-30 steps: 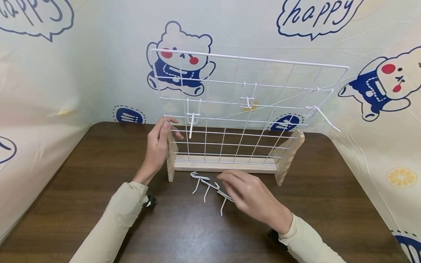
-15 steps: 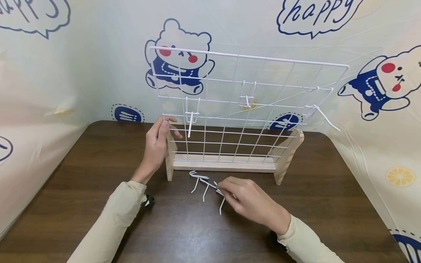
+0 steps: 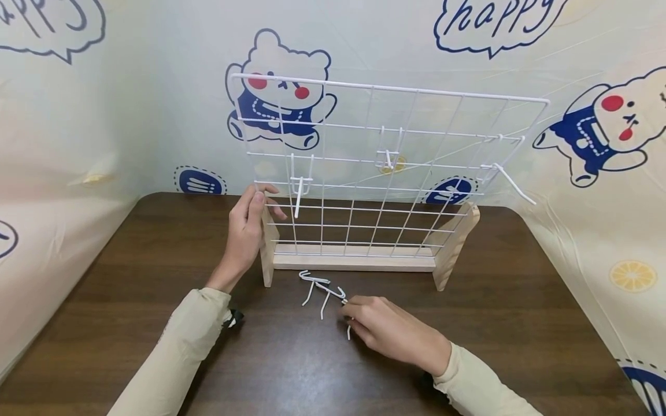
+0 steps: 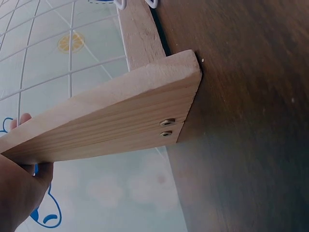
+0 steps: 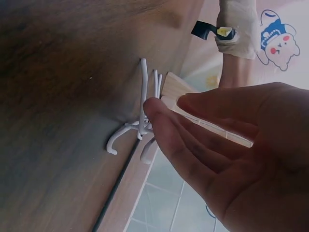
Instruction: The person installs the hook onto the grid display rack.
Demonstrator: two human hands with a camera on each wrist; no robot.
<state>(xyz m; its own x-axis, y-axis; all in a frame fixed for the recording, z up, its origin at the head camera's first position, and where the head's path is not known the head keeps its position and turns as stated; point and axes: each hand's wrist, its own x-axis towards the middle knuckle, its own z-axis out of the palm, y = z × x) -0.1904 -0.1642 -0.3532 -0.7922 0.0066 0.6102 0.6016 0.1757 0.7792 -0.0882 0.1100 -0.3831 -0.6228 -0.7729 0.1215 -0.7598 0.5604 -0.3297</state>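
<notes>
At left of centre in the head view, the left hand (image 3: pixel 243 231) grips the wooden side panel (image 3: pixel 267 251) of a white wire grid rack (image 3: pixel 416 91). At lower centre, the right hand (image 3: pixel 392 330) has thumb and fingertips apart by the nearest white wire hook (image 5: pixel 144 87); contact is unclear. Two loose hooks (image 3: pixel 314 280) lie up-left on the brown table (image 3: pixel 260 370).

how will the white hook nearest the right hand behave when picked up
The white hook will likely be stiff, looking like bent wire. It is probably light, being so slender. It may snag, since one end lies close to the neighbouring hook.
</notes>
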